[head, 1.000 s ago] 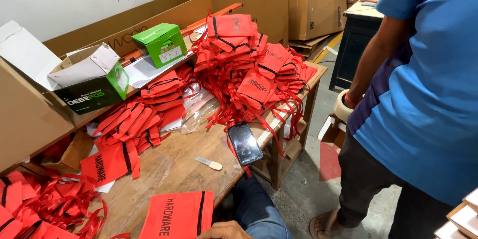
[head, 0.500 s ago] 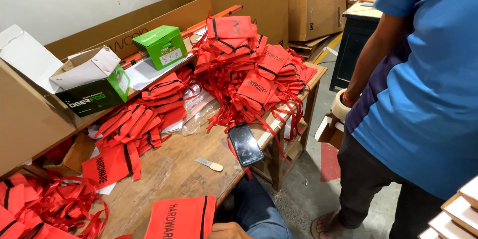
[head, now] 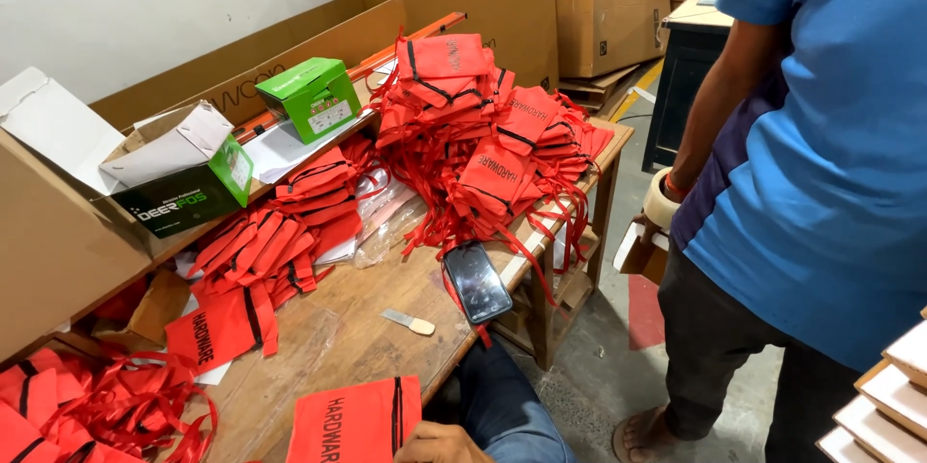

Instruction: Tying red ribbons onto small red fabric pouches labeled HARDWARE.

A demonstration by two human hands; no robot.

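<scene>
A tall heap of red pouches (head: 478,125) is crowding the far end of the wooden table (head: 357,337), with a phone (head: 477,281) lying at the table's edge and a person in a blue shirt (head: 821,135) standing close by. Your hand (head: 439,444) is resting on the nearest red pouch (head: 352,422), touching its lower right corner; the frame is cutting off your fingers, so their spread is unclear.

Single head-worn view looks down and forward across the wooden workbench (head: 338,347) from close; a standing co-worker (head: 821,154) at right.
</scene>
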